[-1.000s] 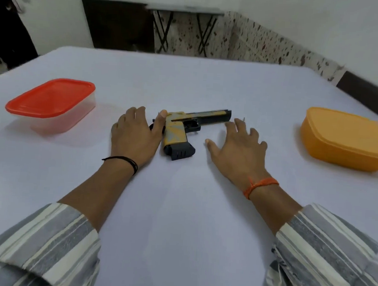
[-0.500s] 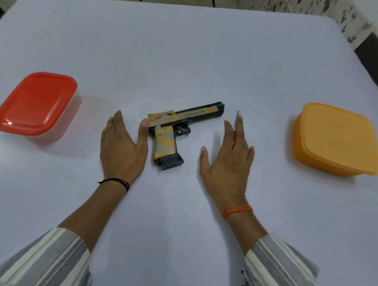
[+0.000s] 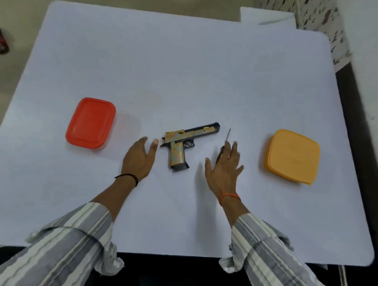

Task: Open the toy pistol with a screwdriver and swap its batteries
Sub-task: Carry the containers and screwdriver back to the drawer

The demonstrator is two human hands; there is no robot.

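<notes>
Nothing done yet: pistol [image 3: 184,143] closed on surface [image 3: 187,76], screwdriver [image 3: 228,135] untouched, both hands [image 3: 139,158] [image 3: 225,167] apart, spread, holding nothing. All steps left.

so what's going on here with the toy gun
A person sits at a white table with a yellow and black toy pistol lying between both open hands. The left hand is beside its rear; the right hand partly covers a thin metal screwdriver. The pistol looks unopened.
</notes>
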